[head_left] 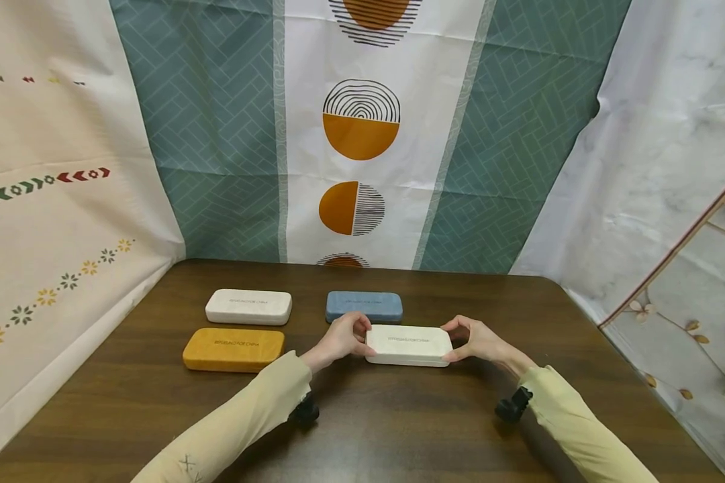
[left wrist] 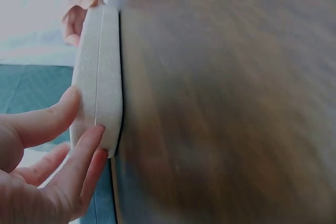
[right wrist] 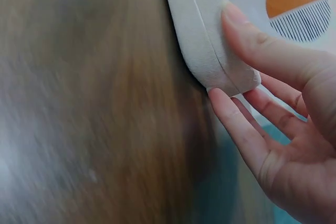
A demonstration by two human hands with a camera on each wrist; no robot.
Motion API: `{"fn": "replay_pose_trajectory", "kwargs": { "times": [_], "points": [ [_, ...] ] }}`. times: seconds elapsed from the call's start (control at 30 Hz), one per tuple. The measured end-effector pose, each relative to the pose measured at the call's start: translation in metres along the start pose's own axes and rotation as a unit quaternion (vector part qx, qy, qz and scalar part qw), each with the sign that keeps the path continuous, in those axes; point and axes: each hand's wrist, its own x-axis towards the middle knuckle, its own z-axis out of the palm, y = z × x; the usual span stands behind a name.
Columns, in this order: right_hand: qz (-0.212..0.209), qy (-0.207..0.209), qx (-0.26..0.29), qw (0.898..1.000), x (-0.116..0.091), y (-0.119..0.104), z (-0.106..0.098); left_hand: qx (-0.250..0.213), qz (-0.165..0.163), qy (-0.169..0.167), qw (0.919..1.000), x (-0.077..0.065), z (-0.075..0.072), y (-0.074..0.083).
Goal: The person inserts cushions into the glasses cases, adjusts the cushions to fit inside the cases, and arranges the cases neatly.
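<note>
A white glasses case [head_left: 409,345] with small print on its lid lies lengthwise between both hands. My left hand [head_left: 341,341] pinches its left end, and my right hand [head_left: 478,342] pinches the right end. The left wrist view shows thumb and fingertips on either side of the seam of the white case [left wrist: 100,72], its lid closed. In the right wrist view the thumb lies on one face of the case [right wrist: 202,30] while fingertips touch its rounded end. Just behind it sits a blue glasses case [head_left: 364,306], partly hidden by the left hand.
On the brown table [head_left: 399,422] to the left, a second white glasses case [head_left: 248,307] stands behind a yellow one [head_left: 233,349]. The left sleeve passes close to the yellow case. A patterned curtain [head_left: 362,134] hangs along the table's back edge.
</note>
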Motion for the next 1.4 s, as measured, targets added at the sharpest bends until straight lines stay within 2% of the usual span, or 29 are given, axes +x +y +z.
{"fn": "replay_pose_trajectory", "kwargs": {
  "times": [0.1, 0.3, 0.47, 0.67, 0.93, 1.07, 1.4],
  "points": [
    [-0.004, -0.003, -0.004, 1.000, 0.004, -0.004, 0.009, -0.014, -0.014, 0.010, 0.9998, -0.006, -0.007, -0.004],
    [-0.011, -0.003, -0.014, 1.000, 0.010, -0.011, 0.022, -0.004, -0.032, 0.017, 0.9993, -0.014, -0.019, -0.010],
    [-0.008, -0.019, -0.004, 1.000, 0.012, -0.026, 0.033, -0.003, -0.049, 0.018, 0.9986, -0.019, -0.029, -0.015],
    [-0.016, -0.022, 0.002, 1.000, 0.012, -0.046, 0.043, -0.001, -0.040, 0.012, 0.9991, -0.026, -0.041, -0.018],
    [-0.027, -0.021, -0.006, 0.999, 0.022, -0.033, 0.058, 0.003, -0.049, 0.007, 0.9987, -0.036, -0.055, -0.018],
    [-0.027, -0.015, -0.017, 0.999, 0.024, -0.033, 0.062, 0.000, -0.040, 0.001, 0.9992, -0.040, -0.059, -0.016],
    [-0.031, -0.013, -0.025, 0.999, 0.024, -0.036, 0.065, -0.010, -0.028, -0.011, 0.9995, -0.043, -0.063, -0.018]
  ]
}}
